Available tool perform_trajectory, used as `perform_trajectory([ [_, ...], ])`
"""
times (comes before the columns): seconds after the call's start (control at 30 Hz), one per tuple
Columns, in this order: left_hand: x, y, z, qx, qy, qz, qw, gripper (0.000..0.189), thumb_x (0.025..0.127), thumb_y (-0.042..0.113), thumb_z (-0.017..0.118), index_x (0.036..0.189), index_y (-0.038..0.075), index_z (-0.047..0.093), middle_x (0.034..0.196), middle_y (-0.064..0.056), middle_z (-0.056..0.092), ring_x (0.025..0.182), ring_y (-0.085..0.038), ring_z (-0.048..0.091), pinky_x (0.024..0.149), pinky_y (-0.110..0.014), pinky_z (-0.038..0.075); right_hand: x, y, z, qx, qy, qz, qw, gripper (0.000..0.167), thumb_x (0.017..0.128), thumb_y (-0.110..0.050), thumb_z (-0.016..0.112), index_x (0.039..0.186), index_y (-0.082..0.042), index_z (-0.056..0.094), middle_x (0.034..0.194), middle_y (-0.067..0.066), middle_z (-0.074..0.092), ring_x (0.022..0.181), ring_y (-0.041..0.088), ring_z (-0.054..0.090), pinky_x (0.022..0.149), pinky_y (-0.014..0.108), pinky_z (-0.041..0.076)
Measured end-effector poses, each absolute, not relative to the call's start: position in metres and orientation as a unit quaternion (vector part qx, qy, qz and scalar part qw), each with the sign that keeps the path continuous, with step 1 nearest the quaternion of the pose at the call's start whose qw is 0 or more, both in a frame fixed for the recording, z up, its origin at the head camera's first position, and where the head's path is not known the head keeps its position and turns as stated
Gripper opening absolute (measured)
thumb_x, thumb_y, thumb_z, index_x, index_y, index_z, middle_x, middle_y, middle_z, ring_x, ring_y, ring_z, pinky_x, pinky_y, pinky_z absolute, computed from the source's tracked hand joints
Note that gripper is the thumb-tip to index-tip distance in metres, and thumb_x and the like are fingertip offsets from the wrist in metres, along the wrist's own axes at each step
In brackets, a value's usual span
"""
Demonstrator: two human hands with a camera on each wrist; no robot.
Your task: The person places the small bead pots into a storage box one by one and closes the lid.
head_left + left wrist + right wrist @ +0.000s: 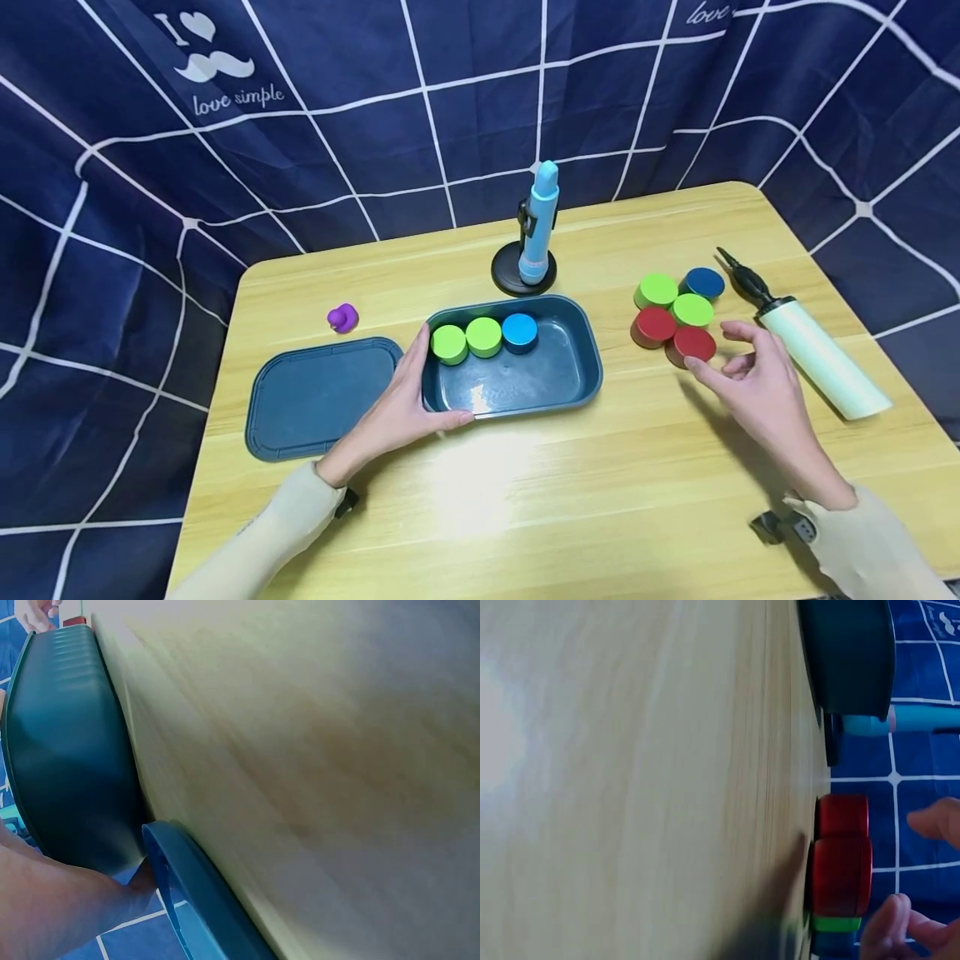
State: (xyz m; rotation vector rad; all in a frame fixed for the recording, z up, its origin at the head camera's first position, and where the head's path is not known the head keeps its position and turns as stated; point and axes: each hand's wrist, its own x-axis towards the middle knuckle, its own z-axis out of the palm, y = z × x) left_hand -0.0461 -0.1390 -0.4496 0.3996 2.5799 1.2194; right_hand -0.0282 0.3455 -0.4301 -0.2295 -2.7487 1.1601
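A blue rectangular container (517,400) sits mid-table with two lime-green round pieces (483,337) and one light-blue round piece (520,332) inside, along its far side. My left hand (401,408) holds its left end, thumb along the near rim and fingers at the left wall; the left wrist view shows the container wall (75,750). My right hand (757,383) hovers at the nearer red round piece (691,345), thumb and fingers spread around it. In the right wrist view the fingers stand apart from this red piece (841,877).
Beside that piece stand another red one (652,326), two green ones (657,290) and a dark-blue one (702,283). A pump (821,354) lies at right. A light-blue tool on a stand (538,233) is behind the container; a lid (322,396) and purple duck (343,317) are left.
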Motion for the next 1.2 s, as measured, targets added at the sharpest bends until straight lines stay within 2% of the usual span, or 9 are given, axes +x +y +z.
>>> perform_trajectory([
  [0.2,-0.048,-0.138,-0.449,0.135,0.887,0.42,0.134,0.14,0.082,0.066,0.09,0.176,0.03,-0.007,0.182,0.005,-0.004,0.166,-0.032,0.001,0.124,-0.07,0.019,-0.038,0.354,-0.434,-0.058,-0.926,0.374,0.017,0.085,0.095,-0.035,0.088,0.155,0.009,0.047,0.145,0.029,0.055,0.079,0.0,0.059,0.071,0.018,0.042],
  [0.37,-0.048,-0.14,-0.447,0.135,0.889,0.416,0.133,0.14,0.082,0.066,0.09,0.176,0.029,-0.007,0.182,0.004,-0.004,0.166,-0.033,0.001,0.123,-0.071,0.019,-0.049,0.358,-0.44,-0.039,-0.918,0.395,-0.011,0.085,0.097,-0.029,0.087,0.153,0.018,0.043,0.14,0.039,0.059,0.076,0.004,0.061,0.067,0.015,0.046],
  [0.73,-0.05,-0.14,-0.442,0.142,0.89,0.412,0.131,0.14,0.083,0.065,0.09,0.177,0.027,-0.006,0.183,0.0,-0.003,0.166,-0.035,0.001,0.124,-0.072,0.018,-0.056,0.36,-0.449,-0.055,-0.915,0.398,-0.025,0.077,0.099,-0.032,0.085,0.151,0.01,0.047,0.132,0.027,0.062,0.081,0.007,0.057,0.068,0.018,0.046],
  [1.0,-0.048,-0.139,-0.444,0.136,0.889,0.416,0.137,0.14,0.082,0.065,0.09,0.176,0.03,-0.006,0.183,0.002,-0.002,0.166,-0.034,0.002,0.123,-0.072,0.02,-0.046,0.362,-0.444,-0.073,-0.928,0.366,-0.022,0.075,0.098,-0.04,0.084,0.148,0.006,0.052,0.098,0.014,0.066,0.075,0.011,0.059,0.067,0.026,0.044],
  [1.2,-0.045,-0.139,-0.446,0.132,0.889,0.416,0.14,0.14,0.082,0.067,0.09,0.176,0.031,-0.007,0.182,0.005,-0.003,0.166,-0.033,0.001,0.124,-0.071,0.02,-0.035,0.358,-0.434,-0.082,-0.932,0.354,0.003,0.068,0.095,-0.043,0.087,0.142,-0.001,0.06,0.084,0.005,0.067,0.074,0.01,0.058,0.068,0.027,0.04],
])
